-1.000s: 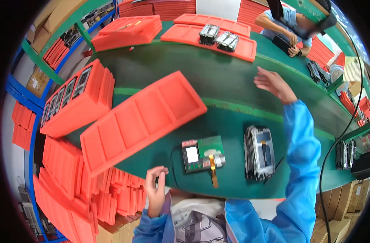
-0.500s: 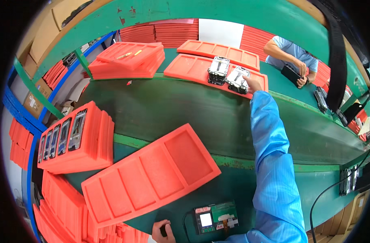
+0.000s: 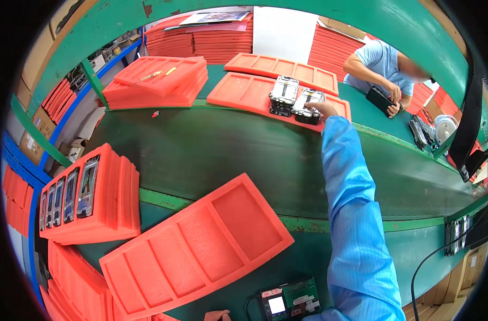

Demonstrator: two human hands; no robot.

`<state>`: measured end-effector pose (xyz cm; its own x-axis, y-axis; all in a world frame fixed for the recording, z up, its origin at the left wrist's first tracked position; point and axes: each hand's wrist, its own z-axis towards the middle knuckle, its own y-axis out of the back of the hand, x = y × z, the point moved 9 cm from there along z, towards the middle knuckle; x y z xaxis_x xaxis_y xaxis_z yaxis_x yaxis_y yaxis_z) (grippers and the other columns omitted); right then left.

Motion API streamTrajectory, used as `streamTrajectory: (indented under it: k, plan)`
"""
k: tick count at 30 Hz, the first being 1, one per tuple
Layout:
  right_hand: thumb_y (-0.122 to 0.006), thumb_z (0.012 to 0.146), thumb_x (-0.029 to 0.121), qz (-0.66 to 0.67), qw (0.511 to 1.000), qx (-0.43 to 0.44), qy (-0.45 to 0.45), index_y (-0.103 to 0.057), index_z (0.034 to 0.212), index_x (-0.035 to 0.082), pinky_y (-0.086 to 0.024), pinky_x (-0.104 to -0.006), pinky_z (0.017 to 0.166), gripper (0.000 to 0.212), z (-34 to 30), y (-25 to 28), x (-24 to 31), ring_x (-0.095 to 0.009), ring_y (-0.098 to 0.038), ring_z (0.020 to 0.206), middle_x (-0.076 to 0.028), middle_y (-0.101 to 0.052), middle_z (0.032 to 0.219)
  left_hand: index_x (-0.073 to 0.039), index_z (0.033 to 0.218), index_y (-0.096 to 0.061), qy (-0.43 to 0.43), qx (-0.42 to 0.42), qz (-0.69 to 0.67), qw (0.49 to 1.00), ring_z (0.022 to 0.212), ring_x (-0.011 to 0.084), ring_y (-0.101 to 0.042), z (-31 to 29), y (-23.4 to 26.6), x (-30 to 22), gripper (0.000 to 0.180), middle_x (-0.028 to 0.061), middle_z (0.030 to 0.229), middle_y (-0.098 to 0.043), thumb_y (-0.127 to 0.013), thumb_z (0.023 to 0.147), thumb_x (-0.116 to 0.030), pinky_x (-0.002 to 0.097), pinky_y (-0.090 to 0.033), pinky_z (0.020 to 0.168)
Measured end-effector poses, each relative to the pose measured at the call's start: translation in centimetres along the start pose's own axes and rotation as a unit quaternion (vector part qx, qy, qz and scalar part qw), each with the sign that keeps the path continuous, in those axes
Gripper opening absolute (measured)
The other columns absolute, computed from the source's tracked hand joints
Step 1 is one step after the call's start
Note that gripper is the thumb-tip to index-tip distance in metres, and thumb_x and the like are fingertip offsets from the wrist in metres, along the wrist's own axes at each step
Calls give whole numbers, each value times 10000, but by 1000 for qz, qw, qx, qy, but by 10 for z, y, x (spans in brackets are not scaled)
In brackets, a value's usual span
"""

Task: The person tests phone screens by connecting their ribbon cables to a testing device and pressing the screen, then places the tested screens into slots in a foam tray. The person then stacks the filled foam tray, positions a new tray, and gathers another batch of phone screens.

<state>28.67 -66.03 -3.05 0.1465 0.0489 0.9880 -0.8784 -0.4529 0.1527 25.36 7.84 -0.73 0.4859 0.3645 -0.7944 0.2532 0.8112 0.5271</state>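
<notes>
My right hand reaches far across the bench, its fingers closed over the right-hand stack of metal phone frames. Directly left of it stands another stack of phone frames. Both rest on a red foam tray. At the lower edge my left hand is mostly cut off. Its visible fingers are curled, and what they hold, if anything, is hidden. Close to that hand lies a small test board with a lit white screen. A red foam tray with bare compartments lies slanted in front of me.
Phone frames fill the top of a red tray stack at left. More red trays are piled at the far left, with two slim yellow tools on top. A co-worker handles a dark device at far right. A black cable hangs at right.
The view has shifted slightly. My right fingers have moved further over the top of the right phone frame stack. My left hand has dropped mostly out of the picture.
</notes>
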Motion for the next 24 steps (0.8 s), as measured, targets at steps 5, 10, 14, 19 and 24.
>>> streamTrajectory:
  k: [5,10,14,19,24]
  plan:
    - [-740,759,196,177,981,27,-73,-638,1017,-11,-588,-350,675,346,5,-31,-10,-222,-689,696,-104,-692,888,4,917,-646,-3,-9,20,1000,739,216,-585,2,2,-1,86,130,855,-621,-567,937,-24,280,-481,668]
    - [-641,856,158,265,960,35,-87,-590,1104,-6,-593,-354,703,302,25,-28,-36,-236,-695,770,-119,-689,924,2,929,-647,-14,-21,21,999,738,215,-583,-7,9,0,87,132,860,-623,-563,936,-17,275,-479,673]
    - [-602,885,147,252,965,-5,-68,-614,1083,-11,-592,-355,714,253,-22,5,-26,-222,-692,776,-113,-691,950,-20,988,-652,57,21,-10,998,871,259,-600,-24,-6,30,97,159,994,-632,-596,917,-54,321,-487,799]
    - [-654,884,170,198,976,83,-30,-640,987,33,-562,-275,701,172,-90,52,56,-144,-671,746,-37,-684,879,18,917,-557,31,-30,-58,997,814,206,-536,-21,3,24,115,112,891,-576,-454,959,-11,309,-447,772]
    - [-666,876,354,57,992,74,-84,-637,1081,90,-557,-297,757,335,-251,158,84,-135,-680,781,3,-689,944,38,975,-546,-120,-131,-104,979,853,229,-535,-34,15,-29,154,135,931,-559,-488,964,-103,352,-449,777]
